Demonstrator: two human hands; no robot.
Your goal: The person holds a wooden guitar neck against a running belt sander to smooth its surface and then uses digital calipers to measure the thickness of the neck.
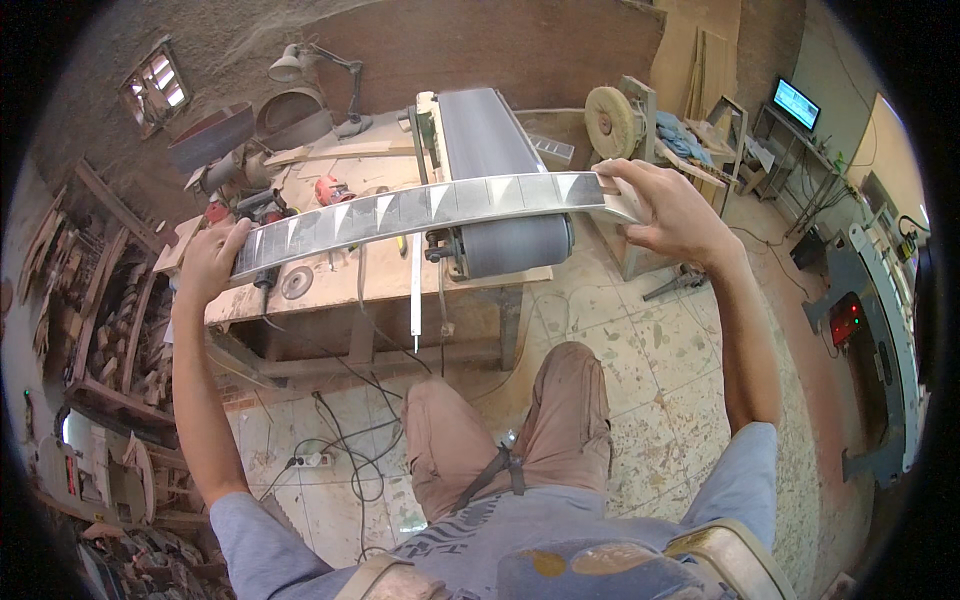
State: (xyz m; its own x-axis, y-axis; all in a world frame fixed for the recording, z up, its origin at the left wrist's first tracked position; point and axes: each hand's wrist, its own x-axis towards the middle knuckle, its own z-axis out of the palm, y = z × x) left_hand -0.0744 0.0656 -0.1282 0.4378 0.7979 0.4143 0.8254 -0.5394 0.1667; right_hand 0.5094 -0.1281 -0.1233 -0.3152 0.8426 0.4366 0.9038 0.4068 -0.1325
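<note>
A guitar neck (410,208) with a grey fretboard and pale, pointed inlays spans the view crosswise, its fretboard face up. My left hand (208,260) is closed around its left end, thumb over the fretboard edge. The right end sits in my right hand (668,210), fingers wrapped over it. Just beneath and beyond the neck is a belt sander (485,135), its grey belt running away from me. The belt's near roller (515,247) shows below the neck. I cannot tell whether the neck's underside touches the belt.
A wooden workbench (385,280) carries a desk lamp (350,85), a red tool (330,190) and a metal disc (297,282). A buffing wheel (608,122) stands at right. Cables (350,440) and a power strip (312,460) lie on the floor. Wood scraps (110,300) fill the left side.
</note>
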